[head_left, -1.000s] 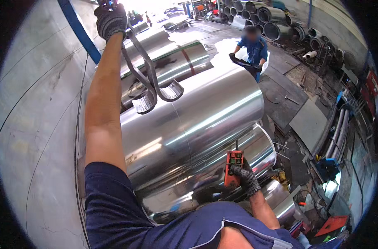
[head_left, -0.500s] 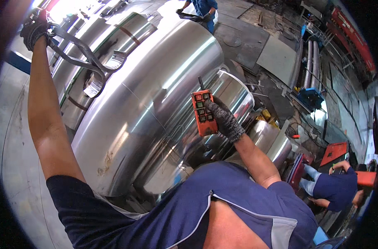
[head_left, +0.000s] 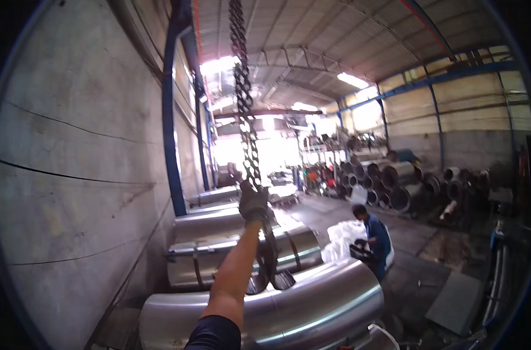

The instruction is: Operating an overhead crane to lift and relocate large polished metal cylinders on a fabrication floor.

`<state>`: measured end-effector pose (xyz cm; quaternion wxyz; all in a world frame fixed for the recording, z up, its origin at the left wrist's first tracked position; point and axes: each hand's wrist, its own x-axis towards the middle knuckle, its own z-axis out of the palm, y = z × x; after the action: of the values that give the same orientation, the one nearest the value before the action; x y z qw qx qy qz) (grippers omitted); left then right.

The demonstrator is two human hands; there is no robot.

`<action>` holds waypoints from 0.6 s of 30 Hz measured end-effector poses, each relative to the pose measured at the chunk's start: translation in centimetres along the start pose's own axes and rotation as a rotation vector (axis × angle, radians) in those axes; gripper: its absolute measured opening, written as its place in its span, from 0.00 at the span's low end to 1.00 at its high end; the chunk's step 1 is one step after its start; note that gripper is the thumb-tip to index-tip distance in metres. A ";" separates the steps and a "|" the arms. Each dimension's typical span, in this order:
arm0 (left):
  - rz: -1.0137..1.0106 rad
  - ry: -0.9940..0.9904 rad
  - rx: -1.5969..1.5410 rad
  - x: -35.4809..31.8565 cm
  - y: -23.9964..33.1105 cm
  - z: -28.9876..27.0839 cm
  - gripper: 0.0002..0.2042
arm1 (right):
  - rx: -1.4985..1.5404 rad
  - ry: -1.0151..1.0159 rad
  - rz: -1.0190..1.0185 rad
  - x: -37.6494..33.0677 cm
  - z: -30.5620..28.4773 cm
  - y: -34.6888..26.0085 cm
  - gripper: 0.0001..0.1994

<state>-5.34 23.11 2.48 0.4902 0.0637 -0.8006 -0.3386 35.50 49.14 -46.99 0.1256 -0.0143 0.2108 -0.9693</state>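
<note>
Corrugated roof (head_left: 312,35); concrete wall (head_left: 73,175) (blue columns (head_left: 169,116)); bright doorway (head_left: 271,151).

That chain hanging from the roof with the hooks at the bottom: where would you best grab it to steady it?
Best on the straight run of the chain above the hooks, where the gloved left hand grips it now. The links hang vertically there, so a fist can close round them from the side. The hooks fan out low against the shiny steel coil, likely a pinch spot.
</note>
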 end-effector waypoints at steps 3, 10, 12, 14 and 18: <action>0.077 0.140 -0.101 -0.3 -4.5 -9.4 0.39 | -0.081 -0.211 0.127 5.9 2.0 -0.8 0.19; 0.141 0.175 -0.170 -1.2 -4.1 -11.4 0.38 | -0.146 -0.412 0.047 13.0 7.0 -2.3 0.20; 0.093 0.136 -0.116 -0.6 -4.2 -11.2 0.37 | -0.148 -0.421 0.041 12.9 7.5 -1.7 0.20; 0.114 0.152 -0.082 -0.3 -3.9 -10.7 0.37 | -0.152 -0.425 0.037 13.0 7.8 -1.5 0.20; 0.095 0.155 -0.130 -0.7 -4.0 -10.2 0.38 | -0.171 -0.423 0.049 12.7 7.9 -1.2 0.20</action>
<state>2.57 15.51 2.52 0.5691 0.0199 -0.7389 -0.3602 23.52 43.82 -39.59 0.1889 -0.2229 0.2616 -0.9199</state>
